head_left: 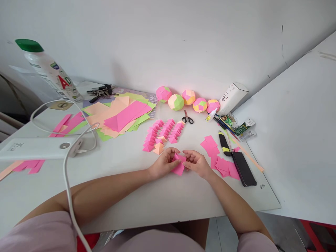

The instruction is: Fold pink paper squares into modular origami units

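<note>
Between my hands is a small pink paper square [179, 169], partly hidden by my fingers. My left hand [167, 162] pinches it from the left, thumb on top. From the right, my right hand [196, 163] has its thumb and fingers closed on the paper's other edge. Just beyond them stand rows of folded pink paper pieces [165, 129], with a few peach ones among them. More pink paper squares [223, 166] lie flat to the right of my right hand.
Scissors [187, 118] and several paper balls [175, 102] lie toward the wall. A utility knife [224, 143] and phone [243, 168] are at right. Coloured sheets [123, 115], keys [101, 91], a bottle [49, 70] and a power bank [39, 147] with a cable occupy the left.
</note>
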A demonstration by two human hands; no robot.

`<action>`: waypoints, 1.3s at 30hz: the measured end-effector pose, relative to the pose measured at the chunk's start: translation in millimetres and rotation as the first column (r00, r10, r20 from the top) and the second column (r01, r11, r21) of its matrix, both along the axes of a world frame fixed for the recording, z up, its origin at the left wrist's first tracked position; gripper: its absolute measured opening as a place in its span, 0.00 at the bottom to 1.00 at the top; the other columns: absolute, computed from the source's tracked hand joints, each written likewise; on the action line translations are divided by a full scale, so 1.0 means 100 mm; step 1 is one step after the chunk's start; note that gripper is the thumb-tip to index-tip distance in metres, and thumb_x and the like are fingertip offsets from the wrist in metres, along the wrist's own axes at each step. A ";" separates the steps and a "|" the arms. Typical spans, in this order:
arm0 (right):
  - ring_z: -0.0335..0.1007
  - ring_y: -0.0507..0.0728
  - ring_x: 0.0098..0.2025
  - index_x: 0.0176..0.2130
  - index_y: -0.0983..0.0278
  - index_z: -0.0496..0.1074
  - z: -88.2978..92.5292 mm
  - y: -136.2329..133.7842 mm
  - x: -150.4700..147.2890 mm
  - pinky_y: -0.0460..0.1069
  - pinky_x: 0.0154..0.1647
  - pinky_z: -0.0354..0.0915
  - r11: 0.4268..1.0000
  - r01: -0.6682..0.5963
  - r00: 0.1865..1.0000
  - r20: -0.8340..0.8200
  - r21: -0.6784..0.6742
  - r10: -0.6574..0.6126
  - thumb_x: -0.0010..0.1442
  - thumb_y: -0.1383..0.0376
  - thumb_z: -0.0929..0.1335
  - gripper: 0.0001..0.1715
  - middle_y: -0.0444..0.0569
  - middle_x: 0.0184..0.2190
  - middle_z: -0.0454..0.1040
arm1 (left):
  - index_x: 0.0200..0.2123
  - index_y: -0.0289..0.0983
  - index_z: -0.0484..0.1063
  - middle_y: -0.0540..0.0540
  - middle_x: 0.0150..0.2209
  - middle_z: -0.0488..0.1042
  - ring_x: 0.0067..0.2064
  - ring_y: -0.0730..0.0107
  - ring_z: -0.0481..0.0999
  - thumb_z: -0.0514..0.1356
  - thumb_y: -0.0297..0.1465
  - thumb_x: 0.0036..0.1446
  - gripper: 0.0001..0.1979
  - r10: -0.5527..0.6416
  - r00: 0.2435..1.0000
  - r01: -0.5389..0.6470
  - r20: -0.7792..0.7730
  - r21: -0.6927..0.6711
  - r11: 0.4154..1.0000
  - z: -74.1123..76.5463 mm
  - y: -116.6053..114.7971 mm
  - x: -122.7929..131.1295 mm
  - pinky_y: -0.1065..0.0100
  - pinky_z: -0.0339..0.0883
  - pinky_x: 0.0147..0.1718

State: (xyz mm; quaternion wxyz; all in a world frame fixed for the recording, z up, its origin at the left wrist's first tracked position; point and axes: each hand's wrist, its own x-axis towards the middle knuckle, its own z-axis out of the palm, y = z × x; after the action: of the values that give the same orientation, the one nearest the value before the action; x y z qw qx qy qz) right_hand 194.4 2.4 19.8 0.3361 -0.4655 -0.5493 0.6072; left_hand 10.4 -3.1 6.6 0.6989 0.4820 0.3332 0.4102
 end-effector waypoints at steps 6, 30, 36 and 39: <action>0.67 0.49 0.24 0.41 0.65 0.73 0.01 -0.01 0.00 0.46 0.25 0.66 0.997 -0.070 0.997 0.017 -0.029 0.071 0.48 0.61 0.73 0.20 0.44 0.26 0.73 | 0.35 0.39 0.55 0.49 0.32 0.73 0.34 0.67 0.76 0.60 0.37 0.53 0.14 -0.067 0.993 0.065 0.094 0.027 0.998 0.02 -0.03 0.01 0.66 0.69 0.31; 0.66 0.50 0.23 0.26 0.65 0.70 0.05 0.00 0.01 0.46 0.26 0.65 0.996 0.000 1.000 0.003 0.089 0.000 0.52 0.59 0.70 0.11 0.43 0.21 0.70 | 0.46 0.37 0.70 0.44 0.41 0.73 0.42 0.62 0.73 0.64 0.38 0.47 0.22 0.034 0.995 -0.037 -0.096 -0.030 0.999 -0.06 0.00 -0.01 0.60 0.68 0.41; 0.66 0.50 0.23 0.26 0.65 0.70 0.01 0.00 0.02 0.46 0.24 0.65 0.991 0.027 1.000 -0.013 0.135 -0.025 0.51 0.59 0.71 0.12 0.43 0.21 0.69 | 0.43 0.35 0.72 0.43 0.38 0.72 0.38 0.66 0.72 0.62 0.40 0.49 0.20 0.024 0.990 -0.019 -0.141 0.037 0.999 -0.06 0.01 -0.01 0.65 0.68 0.36; 0.66 0.50 0.23 0.26 0.65 0.69 0.01 0.00 0.02 0.46 0.24 0.64 0.988 0.027 0.999 -0.024 0.151 -0.024 0.51 0.60 0.71 0.11 0.43 0.21 0.69 | 0.40 0.35 0.74 0.45 0.34 0.71 0.34 0.70 0.70 0.60 0.41 0.51 0.17 0.005 0.983 0.012 -0.184 0.092 0.996 -0.03 0.01 -0.02 0.69 0.65 0.31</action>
State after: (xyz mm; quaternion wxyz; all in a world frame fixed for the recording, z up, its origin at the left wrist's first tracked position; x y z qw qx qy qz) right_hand 196.6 2.8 20.4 0.3843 -0.4388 -0.5840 0.5645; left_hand 8.2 -2.6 3.2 0.6428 0.5501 0.3762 0.3777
